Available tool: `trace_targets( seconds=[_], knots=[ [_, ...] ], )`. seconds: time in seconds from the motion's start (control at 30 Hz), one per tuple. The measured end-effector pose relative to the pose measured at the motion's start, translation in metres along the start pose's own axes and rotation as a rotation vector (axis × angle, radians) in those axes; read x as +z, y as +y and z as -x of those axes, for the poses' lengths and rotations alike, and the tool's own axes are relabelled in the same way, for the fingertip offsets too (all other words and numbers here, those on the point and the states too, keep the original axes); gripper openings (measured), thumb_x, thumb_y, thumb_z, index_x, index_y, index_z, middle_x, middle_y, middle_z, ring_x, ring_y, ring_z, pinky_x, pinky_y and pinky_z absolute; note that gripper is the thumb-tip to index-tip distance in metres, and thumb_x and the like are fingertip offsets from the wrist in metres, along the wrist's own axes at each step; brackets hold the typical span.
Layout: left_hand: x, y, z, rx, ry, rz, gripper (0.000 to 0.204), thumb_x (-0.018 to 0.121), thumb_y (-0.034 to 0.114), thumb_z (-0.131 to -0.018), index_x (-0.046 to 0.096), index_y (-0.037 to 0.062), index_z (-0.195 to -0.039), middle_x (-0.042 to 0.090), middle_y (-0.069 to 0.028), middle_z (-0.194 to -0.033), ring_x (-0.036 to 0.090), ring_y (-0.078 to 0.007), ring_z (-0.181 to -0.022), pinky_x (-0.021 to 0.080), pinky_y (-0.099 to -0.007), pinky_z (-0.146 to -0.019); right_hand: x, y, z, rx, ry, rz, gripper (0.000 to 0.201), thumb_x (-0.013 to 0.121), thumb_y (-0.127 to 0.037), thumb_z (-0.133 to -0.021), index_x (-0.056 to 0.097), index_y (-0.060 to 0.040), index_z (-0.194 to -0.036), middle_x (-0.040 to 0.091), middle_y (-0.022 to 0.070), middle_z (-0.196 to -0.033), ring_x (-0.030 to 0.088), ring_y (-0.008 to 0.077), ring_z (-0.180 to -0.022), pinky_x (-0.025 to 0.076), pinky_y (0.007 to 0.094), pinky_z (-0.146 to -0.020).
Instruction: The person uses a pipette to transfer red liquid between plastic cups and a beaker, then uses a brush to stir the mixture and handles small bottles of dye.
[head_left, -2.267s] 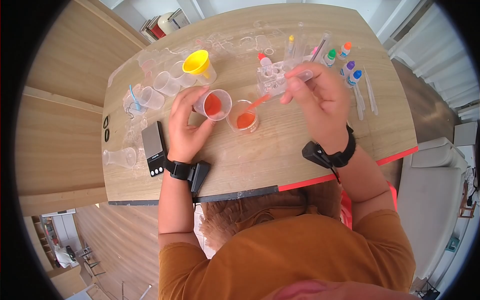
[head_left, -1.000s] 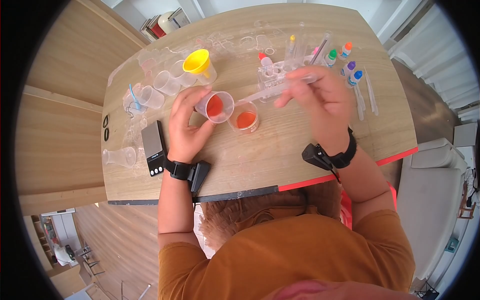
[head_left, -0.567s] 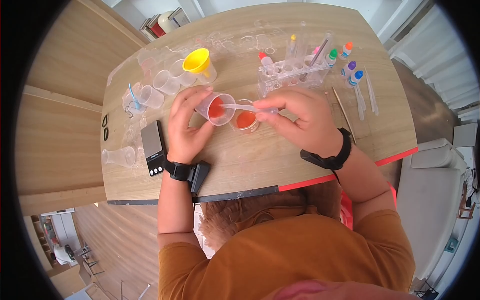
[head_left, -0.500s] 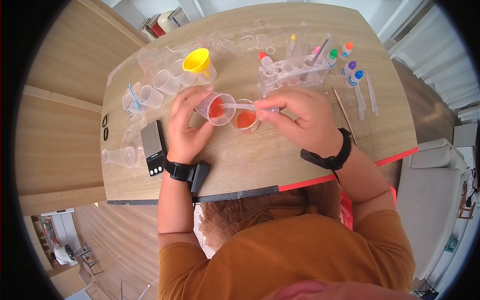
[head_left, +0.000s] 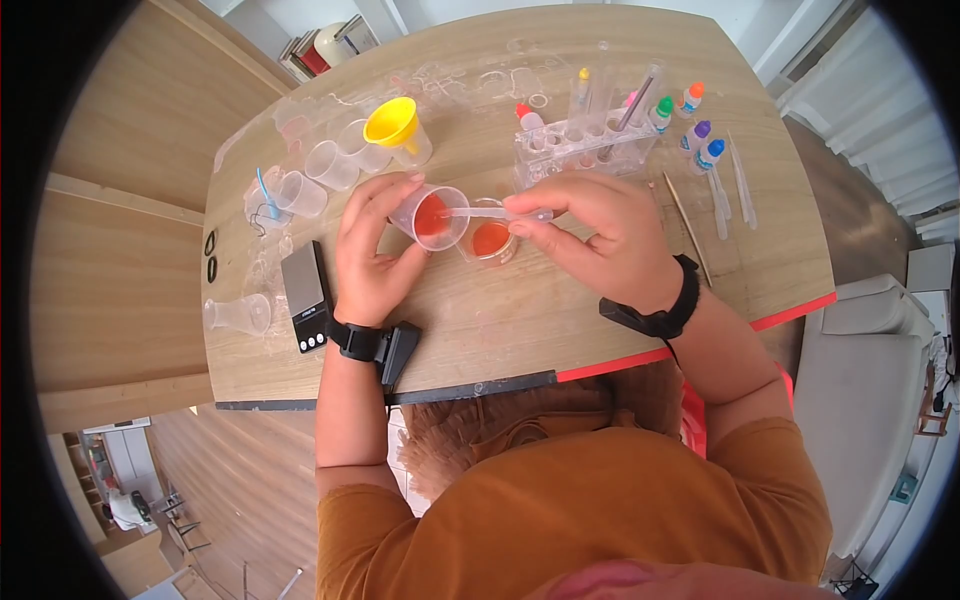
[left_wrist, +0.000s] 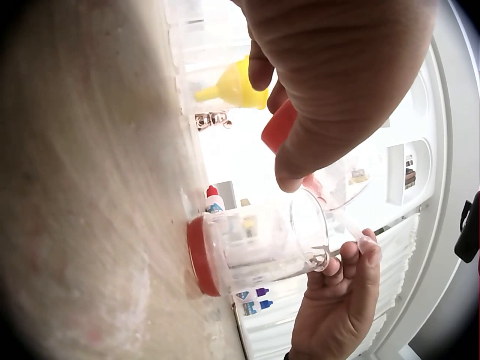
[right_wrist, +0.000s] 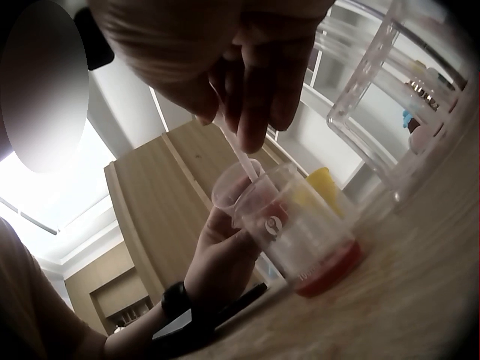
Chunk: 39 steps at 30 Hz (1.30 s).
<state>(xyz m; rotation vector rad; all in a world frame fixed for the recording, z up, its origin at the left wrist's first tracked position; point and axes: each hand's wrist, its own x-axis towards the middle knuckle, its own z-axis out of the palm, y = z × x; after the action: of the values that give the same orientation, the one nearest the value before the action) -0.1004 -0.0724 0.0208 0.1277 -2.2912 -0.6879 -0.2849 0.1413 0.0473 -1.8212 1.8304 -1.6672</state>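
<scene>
My left hand (head_left: 370,245) grips a clear plastic cup (head_left: 402,212), tilted toward me, with red-orange liquid at its bottom. Between thumb and fingers, my right hand (head_left: 610,240) pinches a translucent plastic dropper (head_left: 482,212). Its narrow end reaches past the rim into the tilted cup. Just right of the cup, a clear beaker (head_left: 506,250) stands upright on the table, holding a shallow layer of the same red-orange liquid. Both wrist views show this beaker (right_wrist: 296,232) below the hands, the dropper (right_wrist: 241,154) passing above its rim in the right one.
Behind my right hand stands a clear test tube rack (head_left: 580,155), with dropper bottles (head_left: 711,155) beside it. A wooden stick (head_left: 688,225) lies to the right. On the left are a black scale (head_left: 307,290), a flask (head_left: 240,314), several cups (head_left: 333,167) and a yellow funnel (head_left: 392,122).
My right hand has come down and left, bringing the dropper from over the beaker into the tilted cup. Earlier the dropper's stem looked orange. In the last half second, almost nothing moves.
</scene>
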Motion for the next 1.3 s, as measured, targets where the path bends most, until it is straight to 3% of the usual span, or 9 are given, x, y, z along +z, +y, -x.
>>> trace_targets(
  seconds=[0.3,0.47,0.6,0.77,0.87,1.1,1.3],
  knots=[
    [0.0,-0.001,0.001,-0.006,-0.003,0.007,0.058,0.086,0.001,-0.078,0.069,0.006,-0.133,0.07,-0.016,-0.131,0.068,-0.0315,-0.12,0.054,-0.0394,-0.102,0.001,0.001,0.001,0.013,-0.004,-0.035,0.02,0.075,-0.011,-0.096,0.077,-0.0078,-0.116,0.077,0.0085,-0.099,0.074,0.0246,-0.089,0.058,0.0351,-0.076],
    [0.001,0.0,-0.001,-0.004,0.011,0.005,0.056,0.087,0.001,-0.076,0.07,0.0048,-0.13,0.07,-0.0168,-0.13,0.068,-0.0329,-0.118,0.057,-0.041,-0.099,0.0,0.001,0.002,0.028,0.054,-0.177,0.022,0.076,-0.009,-0.097,0.075,-0.0046,-0.119,0.077,0.0094,-0.102,0.076,0.0186,-0.084,0.057,0.0325,-0.076],
    [0.001,0.0,-0.001,-0.022,0.01,0.013,0.056,0.087,0.001,-0.076,0.071,0.0048,-0.13,0.07,-0.0165,-0.13,0.068,-0.0326,-0.118,0.057,-0.0405,-0.099,-0.002,0.006,0.004,0.019,0.103,-0.137,0.022,0.075,-0.009,-0.099,0.074,-0.0026,-0.12,0.077,0.0086,-0.103,0.077,0.0149,-0.084,0.058,0.0294,-0.076],
    [0.0,-0.002,-0.001,-0.008,0.013,0.004,0.056,0.086,0.001,-0.076,0.071,0.0051,-0.13,0.07,-0.0165,-0.13,0.068,-0.0328,-0.118,0.056,-0.0405,-0.099,-0.003,0.005,0.002,0.172,0.21,-0.36,0.018,0.07,-0.011,-0.104,0.072,-0.0007,-0.118,0.075,0.0065,-0.101,0.076,0.0126,-0.083,0.059,0.0258,-0.077],
    [0.0,-0.005,0.0,0.003,0.015,-0.005,0.057,0.086,0.001,-0.076,0.07,0.0049,-0.131,0.07,-0.0165,-0.129,0.068,-0.0331,-0.118,0.056,-0.0408,-0.1,-0.003,0.005,0.001,0.173,0.263,-0.381,0.016,0.068,-0.013,-0.106,0.072,-0.0009,-0.116,0.074,0.0058,-0.099,0.076,0.0126,-0.083,0.059,0.0256,-0.077],
    [-0.001,-0.003,0.0,-0.067,0.033,-0.007,0.059,0.083,-0.002,-0.075,0.069,0.004,-0.131,0.071,-0.0166,-0.128,0.068,-0.0329,-0.117,0.055,-0.0411,-0.1,-0.006,0.004,0.0,0.157,0.3,-0.355,0.014,0.069,-0.012,-0.105,0.072,-0.001,-0.114,0.074,0.0054,-0.097,0.076,0.0127,-0.083,0.059,0.0265,-0.077],
    [-0.001,-0.002,-0.001,-0.046,0.032,-0.012,0.058,0.083,-0.003,-0.074,0.07,0.0043,-0.131,0.071,-0.0164,-0.127,0.068,-0.0326,-0.117,0.055,-0.0407,-0.099,-0.01,0.001,-0.002,0.073,0.198,-0.06,0.008,0.073,-0.008,-0.1,0.073,-0.0016,-0.105,0.076,0.0074,-0.097,0.074,0.0147,-0.082,0.059,0.0276,-0.076]
  ],
)
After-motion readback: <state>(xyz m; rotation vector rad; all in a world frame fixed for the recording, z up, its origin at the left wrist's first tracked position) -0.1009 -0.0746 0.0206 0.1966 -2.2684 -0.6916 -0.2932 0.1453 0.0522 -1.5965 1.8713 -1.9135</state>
